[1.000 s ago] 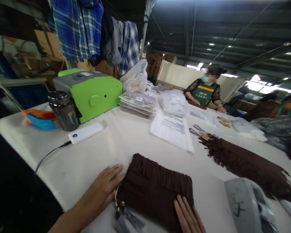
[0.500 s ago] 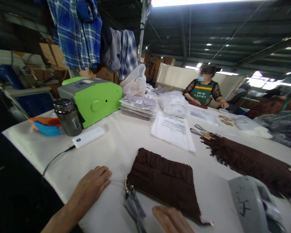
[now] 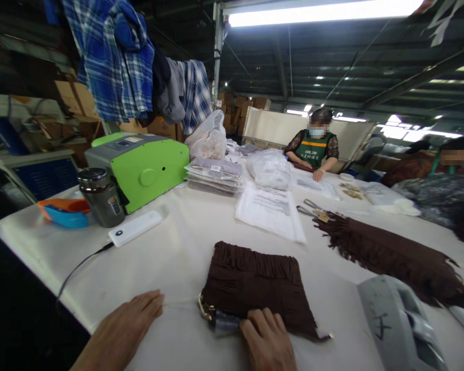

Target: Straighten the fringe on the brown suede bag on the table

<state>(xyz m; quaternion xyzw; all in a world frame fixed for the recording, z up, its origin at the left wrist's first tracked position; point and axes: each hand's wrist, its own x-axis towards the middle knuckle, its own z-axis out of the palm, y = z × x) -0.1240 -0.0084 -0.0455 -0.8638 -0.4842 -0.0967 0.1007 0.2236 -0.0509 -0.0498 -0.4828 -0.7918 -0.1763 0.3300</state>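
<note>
A dark brown fringed pouch [image 3: 255, 281] lies flat on the white table in front of me. Gold-coloured hardware [image 3: 205, 307] shows at its lower left corner, joined to a dark grey wrapped strap [image 3: 226, 323]. My right hand [image 3: 268, 337] is closed at the pouch's lower edge, its bent fingers over the end of that strap. Left of the pouch, my left hand [image 3: 129, 324] rests on the table with its fingers lying flat and close together. A faint thin line runs from its fingertips towards the hardware; I cannot tell whether it is thread or clear plastic.
A grey tape dispenser [image 3: 398, 319] stands at right, near a brown fringed piece [image 3: 394, 252]. Printed white plastic bags [image 3: 270, 211], a white power bank [image 3: 135, 228], a tumbler [image 3: 102, 198] and a green machine [image 3: 147, 170] lie beyond. A co-worker [image 3: 313, 141] stands across the table.
My right hand has moved up onto the pouch's lower edge, and the grey strap that hung downward now lies along that edge. My left hand has shifted slightly down and left.
</note>
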